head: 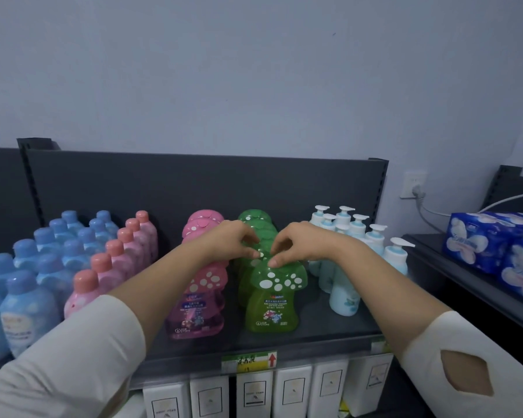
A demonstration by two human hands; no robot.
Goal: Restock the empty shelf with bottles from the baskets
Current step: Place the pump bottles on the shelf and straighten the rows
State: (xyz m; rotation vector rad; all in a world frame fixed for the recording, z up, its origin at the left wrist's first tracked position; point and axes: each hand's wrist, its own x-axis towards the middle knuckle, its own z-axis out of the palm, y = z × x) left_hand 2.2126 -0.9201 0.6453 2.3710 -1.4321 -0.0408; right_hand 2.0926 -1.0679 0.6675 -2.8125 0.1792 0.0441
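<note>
A dark shelf (329,330) carries rows of bottles. In the middle stands a row of green mushroom-shaped bottles, the front one (272,309) upright near the shelf edge. My left hand (233,239) and my right hand (296,242) meet over this row with fingers curled. Their fingertips pinch the spotted cap of the green bottle just behind the front one (263,253) from either side. A row of pink mushroom bottles (200,312) stands directly left, partly hidden by my left forearm. No basket is in view.
Blue bottles (27,306) and pink round-capped bottles (85,285) fill the shelf's left. White pump bottles (344,297) stand at the right. White boxes (293,390) line the shelf below, under a price label (248,362). Blue tissue packs (477,242) sit on a neighbouring shelf at the right.
</note>
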